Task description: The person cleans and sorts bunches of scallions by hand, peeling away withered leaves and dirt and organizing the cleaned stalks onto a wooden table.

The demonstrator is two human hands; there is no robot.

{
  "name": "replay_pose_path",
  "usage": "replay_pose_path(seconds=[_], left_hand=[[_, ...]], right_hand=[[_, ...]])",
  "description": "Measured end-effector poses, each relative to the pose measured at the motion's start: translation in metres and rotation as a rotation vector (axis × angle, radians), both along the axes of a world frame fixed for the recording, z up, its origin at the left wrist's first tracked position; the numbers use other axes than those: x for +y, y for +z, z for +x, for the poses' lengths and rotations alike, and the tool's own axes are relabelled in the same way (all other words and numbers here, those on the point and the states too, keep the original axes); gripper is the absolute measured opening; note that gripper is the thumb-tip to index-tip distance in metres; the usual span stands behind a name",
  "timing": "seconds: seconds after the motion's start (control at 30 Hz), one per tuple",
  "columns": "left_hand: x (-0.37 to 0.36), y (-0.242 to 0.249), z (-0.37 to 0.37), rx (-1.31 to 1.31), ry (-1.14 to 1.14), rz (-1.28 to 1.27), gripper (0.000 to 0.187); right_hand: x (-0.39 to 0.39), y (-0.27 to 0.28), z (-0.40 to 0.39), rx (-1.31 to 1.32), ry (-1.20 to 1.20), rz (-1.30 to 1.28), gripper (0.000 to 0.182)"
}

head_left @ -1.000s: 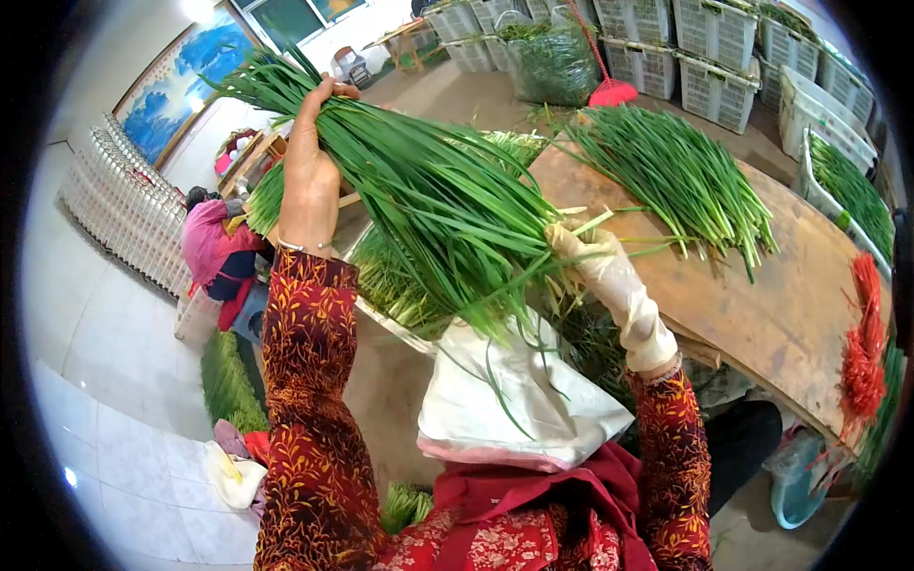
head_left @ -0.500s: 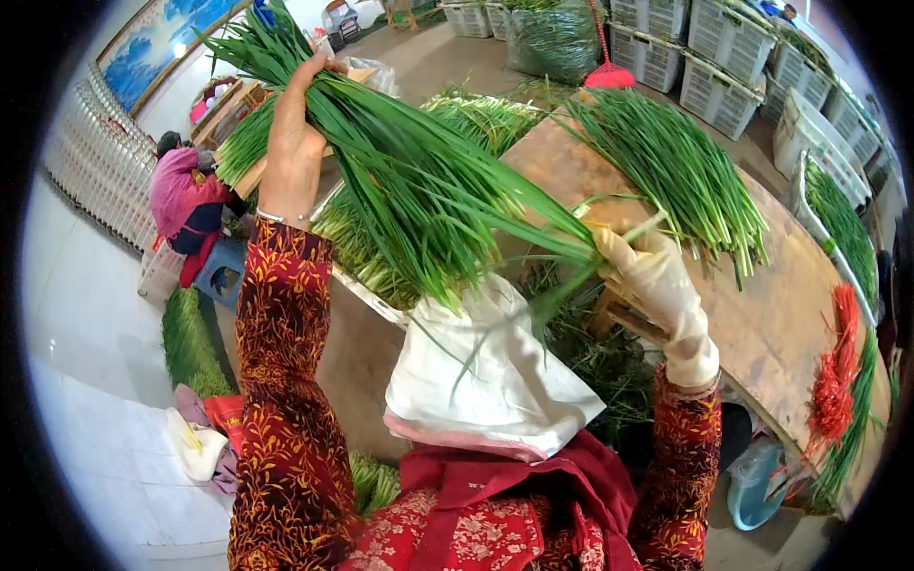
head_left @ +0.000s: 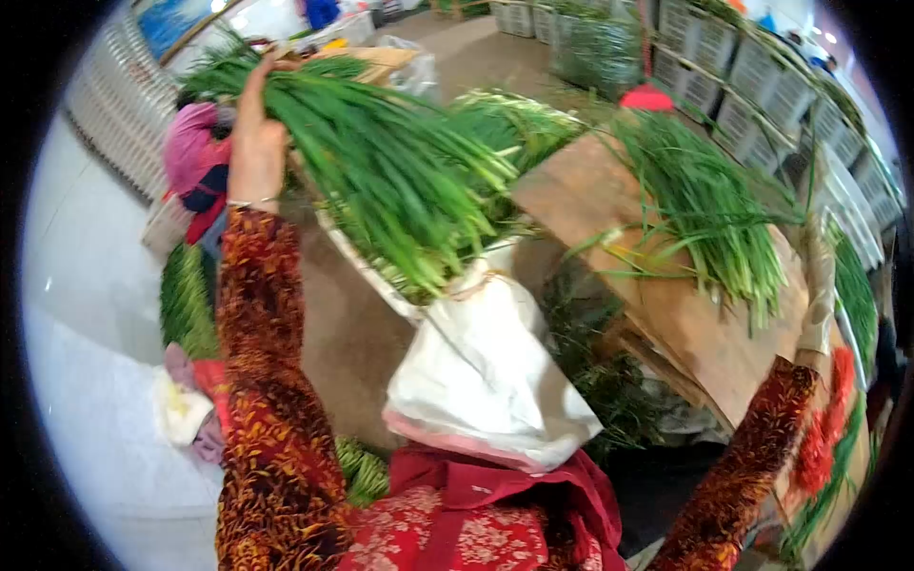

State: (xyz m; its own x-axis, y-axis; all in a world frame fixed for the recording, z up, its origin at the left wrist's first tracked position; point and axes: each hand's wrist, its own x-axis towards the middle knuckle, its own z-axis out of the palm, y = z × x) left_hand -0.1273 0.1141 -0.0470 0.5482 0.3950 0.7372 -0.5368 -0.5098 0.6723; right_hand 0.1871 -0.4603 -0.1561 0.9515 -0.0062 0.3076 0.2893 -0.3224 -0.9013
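My bare left hand [head_left: 259,152] is wrapped round the leafy end of a large bunch of garlic chives [head_left: 390,181], whose pale stems point down and to the right over a white crate. At the far right is my right hand [head_left: 817,285] in a pale glove, blurred by motion. Loose green leaves trail close by its fingertips, but I cannot make out whether it grips them. Left of this glove, a pile of chives [head_left: 709,209] lies on the wooden board [head_left: 657,276], with a few stray stalks beside it. A white cloth [head_left: 490,371] covers my lap.
Red ties [head_left: 826,428] hang by the board's right edge. More chives fill the crate [head_left: 367,257] in front. Stacked grey crates [head_left: 752,86] and a red broom head [head_left: 647,98] stand behind. A person in pink [head_left: 195,152] sits at the left. Leaf scraps [head_left: 609,381] lie below the board.
My right hand has swung away from the bunch to the far right, past the board's pile. The bunch in my left hand now hangs with its stems freed from the glove.
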Motion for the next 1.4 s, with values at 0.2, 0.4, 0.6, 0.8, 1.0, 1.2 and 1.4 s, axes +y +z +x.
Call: replay_pose_path(seconds=[0.2, 0.4, 0.6, 0.8, 1.0, 1.2, 1.4], left_hand=[[0.065, 0.024, 0.019, -0.056, -0.378, -0.817, 0.015], [-0.007, 0.044, 0.030, -0.073, -0.425, -0.792, 0.012], [-0.040, 0.051, 0.034, 0.026, -0.825, -0.717, 0.009], [-0.049, 0.041, 0.045, -0.040, -0.629, -0.580, 0.009], [-0.046, 0.031, 0.062, -0.018, -0.685, -0.696, 0.014], [-0.047, 0.031, 0.066, -0.018, -0.829, -0.694, 0.014], [-0.059, 0.032, 0.064, -0.064, -0.747, -0.628, 0.015]], right_hand=[[0.079, -0.021, -0.103, 0.275, 0.378, -0.247, 0.033], [0.210, -0.050, -0.182, 0.498, 0.725, 0.044, 0.044], [0.263, -0.075, -0.185, 0.400, 1.072, 0.597, 0.046], [0.229, -0.061, -0.192, 0.557, 0.994, 0.572, 0.042], [0.215, -0.062, -0.196, 0.688, 0.942, 0.707, 0.038], [0.215, -0.060, -0.202, 0.893, 1.036, 1.133, 0.039], [0.213, -0.065, -0.211, 0.756, 1.240, 0.999, 0.039]])
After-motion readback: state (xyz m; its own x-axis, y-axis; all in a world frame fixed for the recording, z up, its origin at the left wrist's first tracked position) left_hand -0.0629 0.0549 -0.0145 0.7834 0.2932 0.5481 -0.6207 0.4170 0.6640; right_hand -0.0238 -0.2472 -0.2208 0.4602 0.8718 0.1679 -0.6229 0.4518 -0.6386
